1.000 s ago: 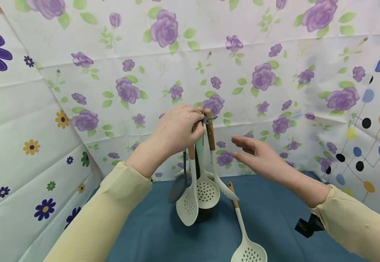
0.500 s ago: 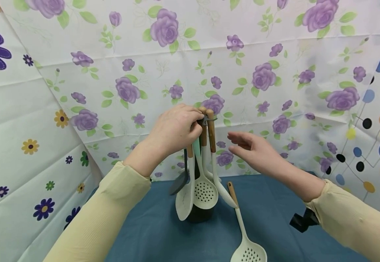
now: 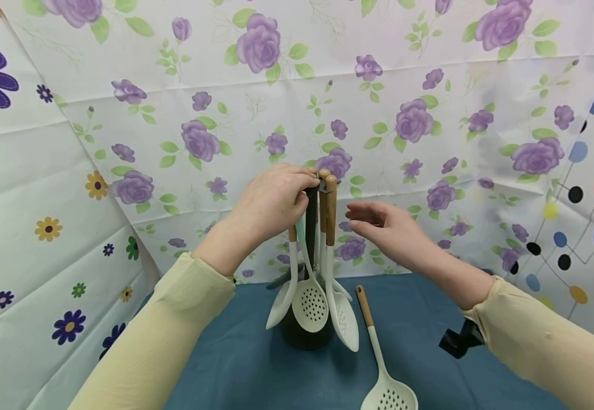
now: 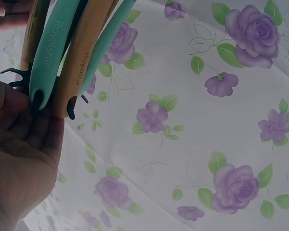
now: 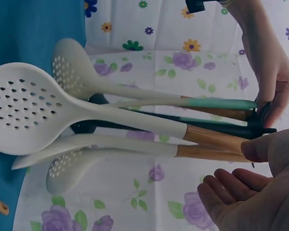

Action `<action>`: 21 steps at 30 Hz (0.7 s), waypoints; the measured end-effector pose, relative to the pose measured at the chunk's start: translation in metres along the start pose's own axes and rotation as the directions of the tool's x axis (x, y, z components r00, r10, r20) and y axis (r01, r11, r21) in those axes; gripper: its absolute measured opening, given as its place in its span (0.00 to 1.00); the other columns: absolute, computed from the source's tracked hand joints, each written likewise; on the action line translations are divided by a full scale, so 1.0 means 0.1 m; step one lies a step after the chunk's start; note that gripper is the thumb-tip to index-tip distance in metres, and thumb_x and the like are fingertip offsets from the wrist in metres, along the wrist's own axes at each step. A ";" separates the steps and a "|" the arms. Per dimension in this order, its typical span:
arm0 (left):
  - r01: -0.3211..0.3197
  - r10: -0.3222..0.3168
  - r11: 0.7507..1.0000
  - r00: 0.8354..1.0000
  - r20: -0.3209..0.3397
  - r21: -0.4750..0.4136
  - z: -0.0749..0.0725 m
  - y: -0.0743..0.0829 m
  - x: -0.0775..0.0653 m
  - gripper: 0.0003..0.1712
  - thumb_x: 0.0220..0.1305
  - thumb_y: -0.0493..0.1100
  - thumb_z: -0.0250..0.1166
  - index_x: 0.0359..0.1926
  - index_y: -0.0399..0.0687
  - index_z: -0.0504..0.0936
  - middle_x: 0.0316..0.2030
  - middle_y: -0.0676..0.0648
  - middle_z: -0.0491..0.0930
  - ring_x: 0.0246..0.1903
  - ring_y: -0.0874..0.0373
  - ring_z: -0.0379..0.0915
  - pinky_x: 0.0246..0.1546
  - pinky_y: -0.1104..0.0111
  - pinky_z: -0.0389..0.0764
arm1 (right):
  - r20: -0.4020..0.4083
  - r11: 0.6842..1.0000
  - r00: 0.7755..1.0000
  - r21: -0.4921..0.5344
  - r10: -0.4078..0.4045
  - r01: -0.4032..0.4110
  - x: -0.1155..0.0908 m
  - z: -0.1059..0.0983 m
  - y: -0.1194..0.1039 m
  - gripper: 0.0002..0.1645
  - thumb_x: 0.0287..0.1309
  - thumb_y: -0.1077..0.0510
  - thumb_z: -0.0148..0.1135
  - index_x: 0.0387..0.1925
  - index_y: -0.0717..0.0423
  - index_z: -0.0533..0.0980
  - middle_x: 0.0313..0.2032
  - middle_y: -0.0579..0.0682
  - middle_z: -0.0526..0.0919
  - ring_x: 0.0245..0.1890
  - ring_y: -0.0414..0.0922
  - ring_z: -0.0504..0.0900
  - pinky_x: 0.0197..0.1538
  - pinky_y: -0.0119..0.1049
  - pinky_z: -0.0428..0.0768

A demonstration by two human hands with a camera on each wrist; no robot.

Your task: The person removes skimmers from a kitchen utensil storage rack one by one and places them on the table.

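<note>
A rotating utensil rack with a black base point(image 3: 304, 337) and black post point(image 3: 311, 228) stands on the blue cloth. Its top is gripped by my left hand point(image 3: 276, 196), whose fingers curl over it and partly hide it. White-headed utensils hang from the hooks, among them a mint-handled skimmer point(image 3: 310, 307) and a wooden-handled perforated utensil point(image 3: 346, 324). Mint handles point(image 4: 50, 53) and a wooden handle point(image 4: 89, 55) hang close to the left fingers in the left wrist view. My right hand point(image 3: 391, 230) hovers right of the handles, apart from them, fingers loosely bent and holding nothing.
A white skimmer point(image 3: 390, 394) with a wooden handle lies on the blue cloth point(image 3: 255, 364), right of the rack. Floral sheets point(image 3: 255, 125) hang behind and on the left, and a dotted sheet point(image 3: 584, 228) on the right.
The rack has turned under my left hand, so the front utensils have swung left and the dark one has gone behind. My right hand has drifted left, nearer to the handles.
</note>
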State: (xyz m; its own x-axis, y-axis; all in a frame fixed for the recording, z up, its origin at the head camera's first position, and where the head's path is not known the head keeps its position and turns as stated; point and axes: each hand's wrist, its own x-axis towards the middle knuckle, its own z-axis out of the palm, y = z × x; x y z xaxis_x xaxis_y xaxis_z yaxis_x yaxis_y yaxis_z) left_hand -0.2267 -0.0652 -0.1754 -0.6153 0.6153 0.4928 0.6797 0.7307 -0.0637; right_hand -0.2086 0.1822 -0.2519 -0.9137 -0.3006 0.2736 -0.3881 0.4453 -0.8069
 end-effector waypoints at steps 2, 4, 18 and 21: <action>-0.010 0.010 1.000 1.000 -0.006 -0.005 0.00 -0.01 -0.01 0.20 0.71 0.32 0.56 0.59 0.43 0.85 0.59 0.48 0.82 0.63 0.52 0.74 0.64 0.61 0.73 | 0.003 1.000 1.000 0.028 0.007 -0.007 0.02 0.03 -0.01 0.30 0.73 0.45 0.61 0.70 0.49 0.71 0.64 0.49 0.77 0.62 0.48 0.77 0.64 0.52 0.76; -0.023 0.022 1.000 1.000 -0.013 -0.006 0.00 -0.02 -0.01 0.21 0.71 0.31 0.56 0.59 0.43 0.85 0.59 0.48 0.83 0.63 0.52 0.74 0.64 0.60 0.74 | 0.002 0.999 1.000 0.050 0.012 -0.012 0.05 0.06 -0.02 0.29 0.73 0.46 0.62 0.70 0.50 0.72 0.62 0.50 0.78 0.61 0.48 0.78 0.64 0.52 0.76; -0.007 0.009 0.998 1.000 0.024 -0.067 -0.03 -0.05 -0.07 0.24 0.72 0.46 0.54 0.64 0.49 0.83 0.63 0.50 0.79 0.66 0.53 0.70 0.68 0.59 0.69 | 0.018 0.952 0.997 0.295 0.075 -0.076 0.24 0.18 -0.08 0.28 0.72 0.55 0.63 0.66 0.64 0.70 0.60 0.59 0.77 0.59 0.55 0.78 0.65 0.51 0.76; -0.020 0.022 0.998 0.999 0.027 -0.059 -0.02 -0.06 -0.07 0.23 0.76 0.47 0.54 0.64 0.48 0.82 0.63 0.50 0.79 0.66 0.53 0.70 0.68 0.59 0.69 | 0.028 0.944 0.996 0.317 0.083 -0.088 0.26 0.20 -0.08 0.28 0.71 0.56 0.63 0.66 0.65 0.70 0.60 0.60 0.76 0.59 0.55 0.78 0.64 0.52 0.76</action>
State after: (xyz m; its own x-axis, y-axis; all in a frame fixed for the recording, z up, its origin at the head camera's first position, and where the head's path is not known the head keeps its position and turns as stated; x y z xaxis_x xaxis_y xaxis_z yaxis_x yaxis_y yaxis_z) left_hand -0.2257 -0.0742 -0.1764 -0.6111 0.6389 0.4674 0.7144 0.6994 -0.0219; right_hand -0.2270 0.1537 -0.2486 -0.9389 -0.2865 0.1906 -0.2481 0.1797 -0.9519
